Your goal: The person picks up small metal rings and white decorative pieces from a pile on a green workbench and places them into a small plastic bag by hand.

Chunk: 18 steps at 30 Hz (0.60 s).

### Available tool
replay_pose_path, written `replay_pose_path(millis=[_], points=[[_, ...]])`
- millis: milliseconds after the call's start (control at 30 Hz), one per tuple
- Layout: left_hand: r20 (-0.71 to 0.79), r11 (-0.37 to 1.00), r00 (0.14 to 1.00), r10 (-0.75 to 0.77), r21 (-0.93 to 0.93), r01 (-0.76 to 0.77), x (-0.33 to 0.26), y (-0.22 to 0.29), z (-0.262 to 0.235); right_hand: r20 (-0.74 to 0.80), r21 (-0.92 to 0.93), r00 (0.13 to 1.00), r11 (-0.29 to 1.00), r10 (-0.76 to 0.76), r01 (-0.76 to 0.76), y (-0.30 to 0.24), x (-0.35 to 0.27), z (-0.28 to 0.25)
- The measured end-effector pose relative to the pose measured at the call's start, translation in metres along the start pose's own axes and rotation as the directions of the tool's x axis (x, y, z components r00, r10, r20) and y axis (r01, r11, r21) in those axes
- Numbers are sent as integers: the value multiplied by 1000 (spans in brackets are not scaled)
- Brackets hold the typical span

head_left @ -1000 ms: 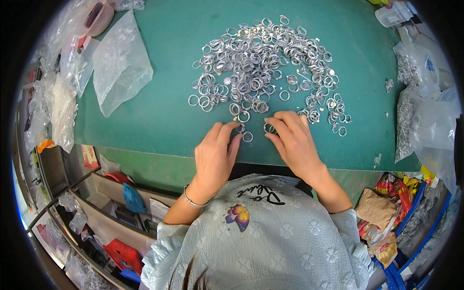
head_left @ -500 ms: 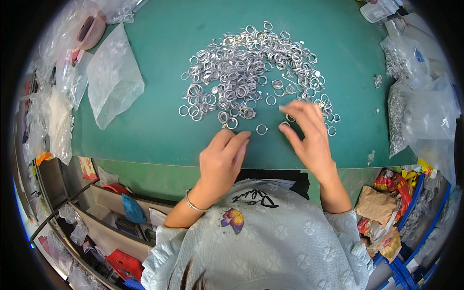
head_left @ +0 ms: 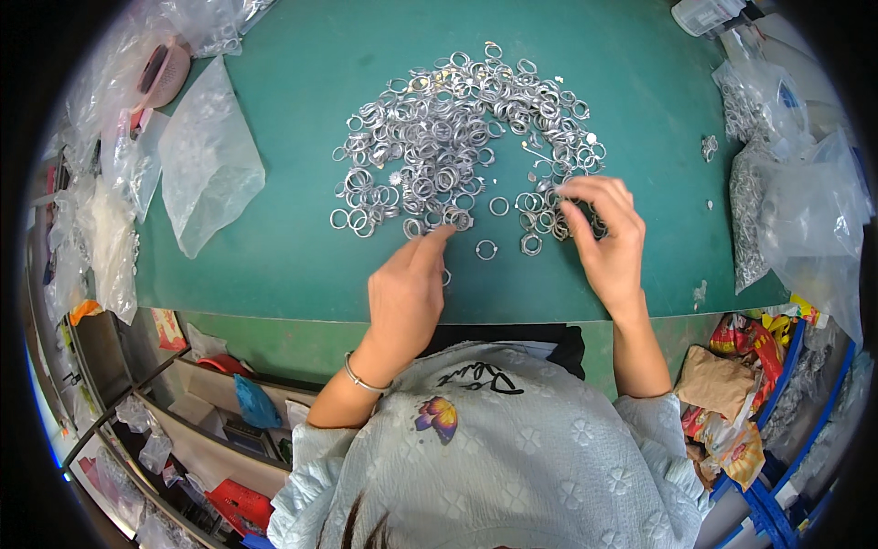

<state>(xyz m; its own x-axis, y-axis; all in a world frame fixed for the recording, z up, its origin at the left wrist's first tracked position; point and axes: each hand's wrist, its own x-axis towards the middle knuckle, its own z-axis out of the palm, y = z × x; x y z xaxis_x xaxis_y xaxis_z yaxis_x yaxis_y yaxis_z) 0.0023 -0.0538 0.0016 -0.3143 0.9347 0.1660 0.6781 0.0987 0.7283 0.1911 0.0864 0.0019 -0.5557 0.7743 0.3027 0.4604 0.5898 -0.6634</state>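
A heap of silver-coloured rings (head_left: 439, 137) lies spread on the green table. My left hand (head_left: 407, 288) is at the heap's near edge, fingers closed together, their tips touching a thick ring (head_left: 460, 220); whether anything is pinched in them is hidden. Part of another ring (head_left: 446, 276) shows beside those fingers. My right hand (head_left: 611, 242) hovers over a small cluster of rings (head_left: 540, 218) at the right, thumb and forefinger apart. Between the hands, a single ring (head_left: 487, 249) lies by itself, with another loose ring (head_left: 498, 207) farther back.
Clear plastic bags (head_left: 215, 156) lie on the table's left side, near a pink basket (head_left: 165, 73). Bags packed with silver pieces (head_left: 752, 215) stand along the right edge. A white tub (head_left: 704, 14) sits at the far right. Shelves (head_left: 206, 393) are below, left.
My left hand has moved slightly forward to the heap's edge. My right hand has shifted right, and several rings now lie together beside its fingers, nearer me.
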Motion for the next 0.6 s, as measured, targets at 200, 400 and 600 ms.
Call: replay_pose_path(millis=[200, 400, 600], points=[[7, 1000, 1000, 28, 13, -28, 18, 6, -2, 149, -267, 982, 952, -114, 151, -13, 11, 13], [-39, 997, 997, -64, 49, 66, 0, -4, -8, 214, -235, 968, 955, -134, 184, -6, 13, 7], [-20, 983, 986, -166, 73, 168, -16, -13, -21, 52, -52, 998, 998, 40, -37, 1, 3, -7]])
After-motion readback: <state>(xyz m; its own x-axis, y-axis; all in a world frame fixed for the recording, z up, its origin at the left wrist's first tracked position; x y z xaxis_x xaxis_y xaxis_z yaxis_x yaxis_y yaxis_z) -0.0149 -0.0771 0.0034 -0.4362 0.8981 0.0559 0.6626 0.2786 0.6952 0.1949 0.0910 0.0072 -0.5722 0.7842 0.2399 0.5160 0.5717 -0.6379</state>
